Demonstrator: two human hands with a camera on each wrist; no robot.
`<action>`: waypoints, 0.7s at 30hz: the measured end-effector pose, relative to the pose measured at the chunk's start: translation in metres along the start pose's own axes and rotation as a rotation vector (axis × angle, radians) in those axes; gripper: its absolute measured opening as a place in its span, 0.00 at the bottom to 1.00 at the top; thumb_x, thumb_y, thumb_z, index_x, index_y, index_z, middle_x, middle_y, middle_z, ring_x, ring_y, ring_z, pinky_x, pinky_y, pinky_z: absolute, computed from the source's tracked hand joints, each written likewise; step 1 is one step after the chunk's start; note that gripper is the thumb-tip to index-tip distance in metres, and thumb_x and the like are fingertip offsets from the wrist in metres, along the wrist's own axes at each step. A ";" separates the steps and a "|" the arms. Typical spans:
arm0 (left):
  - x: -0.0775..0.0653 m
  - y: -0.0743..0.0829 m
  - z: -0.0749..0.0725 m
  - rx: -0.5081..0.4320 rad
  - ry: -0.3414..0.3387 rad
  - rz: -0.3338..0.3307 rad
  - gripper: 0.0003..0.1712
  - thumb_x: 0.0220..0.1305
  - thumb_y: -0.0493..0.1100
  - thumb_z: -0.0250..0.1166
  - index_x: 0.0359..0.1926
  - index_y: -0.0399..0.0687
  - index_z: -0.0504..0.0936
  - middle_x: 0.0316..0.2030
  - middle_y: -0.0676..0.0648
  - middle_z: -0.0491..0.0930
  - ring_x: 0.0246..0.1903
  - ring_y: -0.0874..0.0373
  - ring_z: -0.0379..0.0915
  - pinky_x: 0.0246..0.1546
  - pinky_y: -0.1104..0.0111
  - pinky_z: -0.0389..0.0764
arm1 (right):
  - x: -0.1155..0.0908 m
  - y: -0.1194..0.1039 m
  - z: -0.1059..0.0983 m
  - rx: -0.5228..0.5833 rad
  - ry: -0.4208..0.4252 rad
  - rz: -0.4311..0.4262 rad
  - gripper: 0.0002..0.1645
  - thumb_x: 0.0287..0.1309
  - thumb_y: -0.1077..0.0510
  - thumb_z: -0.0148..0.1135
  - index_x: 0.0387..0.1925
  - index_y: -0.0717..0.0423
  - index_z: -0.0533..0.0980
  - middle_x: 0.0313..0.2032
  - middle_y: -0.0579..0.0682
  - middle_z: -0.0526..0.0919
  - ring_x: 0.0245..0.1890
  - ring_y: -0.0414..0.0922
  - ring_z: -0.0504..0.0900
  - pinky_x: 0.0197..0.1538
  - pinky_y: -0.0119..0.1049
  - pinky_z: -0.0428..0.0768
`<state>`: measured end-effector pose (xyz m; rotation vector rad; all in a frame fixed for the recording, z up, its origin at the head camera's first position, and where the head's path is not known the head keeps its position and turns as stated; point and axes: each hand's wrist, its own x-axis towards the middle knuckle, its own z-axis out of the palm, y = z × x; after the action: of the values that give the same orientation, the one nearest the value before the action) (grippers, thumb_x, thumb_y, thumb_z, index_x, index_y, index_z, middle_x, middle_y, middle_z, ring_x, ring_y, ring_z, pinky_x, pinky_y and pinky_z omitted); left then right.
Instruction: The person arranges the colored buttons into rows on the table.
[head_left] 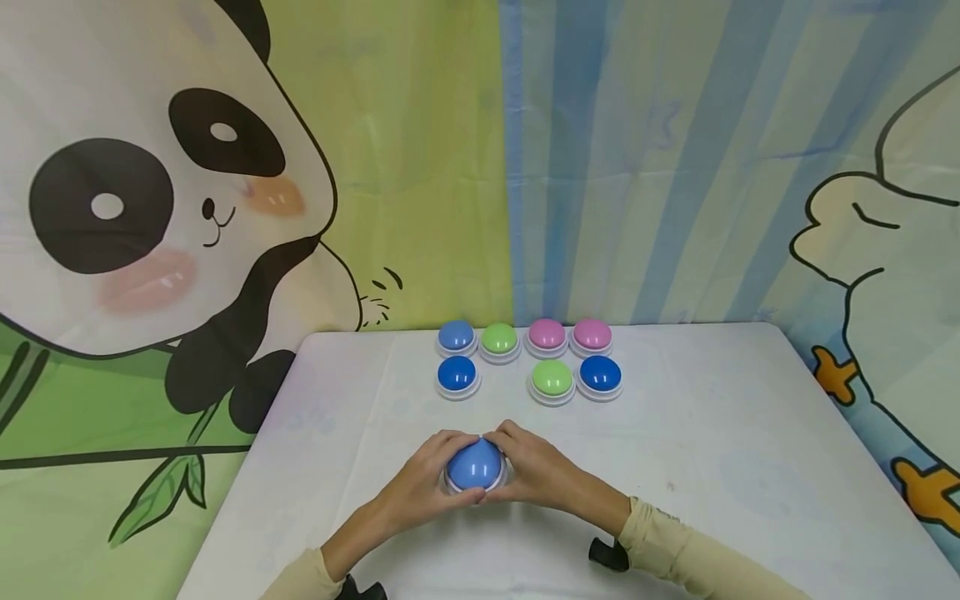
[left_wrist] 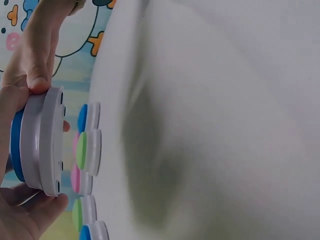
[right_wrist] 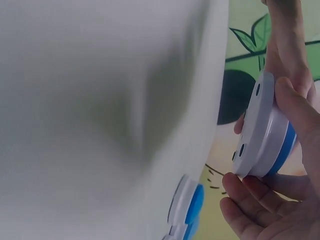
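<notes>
Both hands hold one round push button (head_left: 474,467) with a light blue dome and a white base, near the front middle of the table. My left hand (head_left: 422,479) grips its left side and my right hand (head_left: 542,473) its right side, with the thumbs close together at the near edge. In the left wrist view the button (left_wrist: 45,142) is raised off the table, its underside with small dark feet showing. The right wrist view shows the same button (right_wrist: 265,132) between fingers and thumbs of both hands.
Beyond the hands, several similar buttons stand in two rows: light blue (head_left: 456,335), green (head_left: 498,337) and two pink (head_left: 547,333) behind; dark blue (head_left: 457,373), green (head_left: 552,377) and dark blue (head_left: 600,373) in front. A printed cloth (head_left: 435,167) hangs behind the white table (head_left: 712,442).
</notes>
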<state>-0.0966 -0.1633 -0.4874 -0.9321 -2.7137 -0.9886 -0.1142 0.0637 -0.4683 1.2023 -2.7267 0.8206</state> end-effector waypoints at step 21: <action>-0.023 -0.019 0.007 0.083 -0.174 0.024 0.41 0.54 0.67 0.67 0.64 0.54 0.70 0.56 0.55 0.74 0.52 0.63 0.75 0.49 0.69 0.83 | -0.001 -0.003 0.045 -0.101 -0.111 0.015 0.44 0.41 0.30 0.72 0.52 0.54 0.72 0.40 0.43 0.73 0.36 0.32 0.72 0.41 0.22 0.79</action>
<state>-0.0888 -0.1822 -0.5095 -1.0801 -2.8512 -0.8197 -0.1038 0.0410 -0.5057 1.2441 -2.8297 0.6273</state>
